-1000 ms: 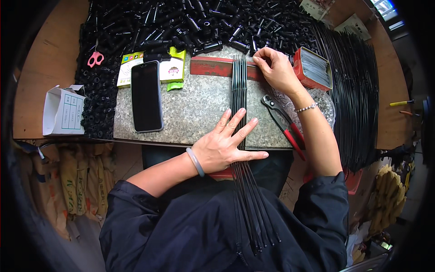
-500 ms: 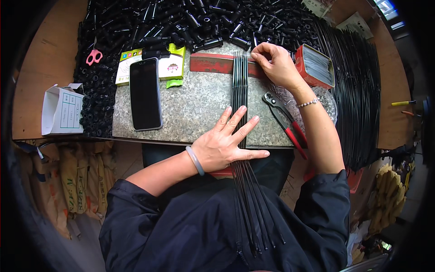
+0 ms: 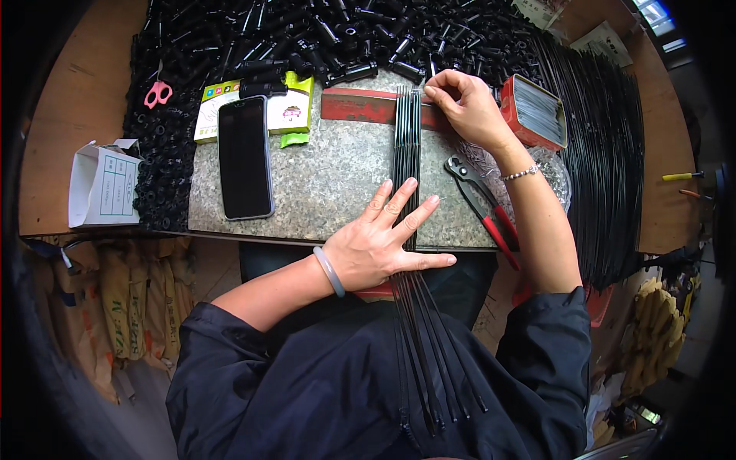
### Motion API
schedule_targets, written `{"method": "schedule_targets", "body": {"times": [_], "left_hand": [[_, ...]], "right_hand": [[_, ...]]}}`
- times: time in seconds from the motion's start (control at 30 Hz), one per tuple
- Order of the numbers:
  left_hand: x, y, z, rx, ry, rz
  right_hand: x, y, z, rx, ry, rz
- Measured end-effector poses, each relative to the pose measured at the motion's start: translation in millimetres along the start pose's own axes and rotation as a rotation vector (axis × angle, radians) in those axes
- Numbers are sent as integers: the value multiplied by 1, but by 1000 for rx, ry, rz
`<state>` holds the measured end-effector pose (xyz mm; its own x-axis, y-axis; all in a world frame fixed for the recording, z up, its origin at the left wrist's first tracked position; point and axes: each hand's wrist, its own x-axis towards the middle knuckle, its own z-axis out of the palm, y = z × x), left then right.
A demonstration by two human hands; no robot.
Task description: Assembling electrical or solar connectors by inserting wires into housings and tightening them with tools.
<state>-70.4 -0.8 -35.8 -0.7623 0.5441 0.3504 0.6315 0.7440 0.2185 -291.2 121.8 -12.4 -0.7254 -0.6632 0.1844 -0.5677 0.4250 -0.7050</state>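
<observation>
Two hands on one bundle of thin black rods [image 3: 406, 146], laid straight down the middle of a speckled stone slab [image 3: 330, 176]. Left hand [image 3: 383, 238] flat and spread wide, fingers fanned, pressing the rods down near the slab's front edge. Right hand [image 3: 464, 103] up at the far end, fingertips pinched narrow on the rod tips, right against a red strip [image 3: 360, 103] lying across the slab. Near ends of the rods hanging off the slab's edge and splaying out over the dark jacket on the lap. Just beside the right wrist, red-handled pliers [image 3: 483, 199] on the slab, not touched. Red box [image 3: 533, 111] of thin metal bits right behind that hand. Over on the left, a black phone [image 3: 245, 157] face up, green-and-white cards [image 3: 287, 111] next to it, pink scissors [image 3: 159, 92] and a small white carton [image 3: 103, 184] further out. Big heap of black plastic parts [image 3: 307, 34] along the back, more long black rods [image 3: 606, 161] stacked off to the right.
</observation>
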Motion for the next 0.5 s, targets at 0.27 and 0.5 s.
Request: {"method": "schedule_targets", "body": {"times": [0.27,0.5], "left_hand": [[0,0,0,-13,0,-8],[-1,1,0,-27,14,-19]], "right_hand": [[-2,-3,6,-96,83,-59],[-4,-3,6,-59,88,-11]]}}
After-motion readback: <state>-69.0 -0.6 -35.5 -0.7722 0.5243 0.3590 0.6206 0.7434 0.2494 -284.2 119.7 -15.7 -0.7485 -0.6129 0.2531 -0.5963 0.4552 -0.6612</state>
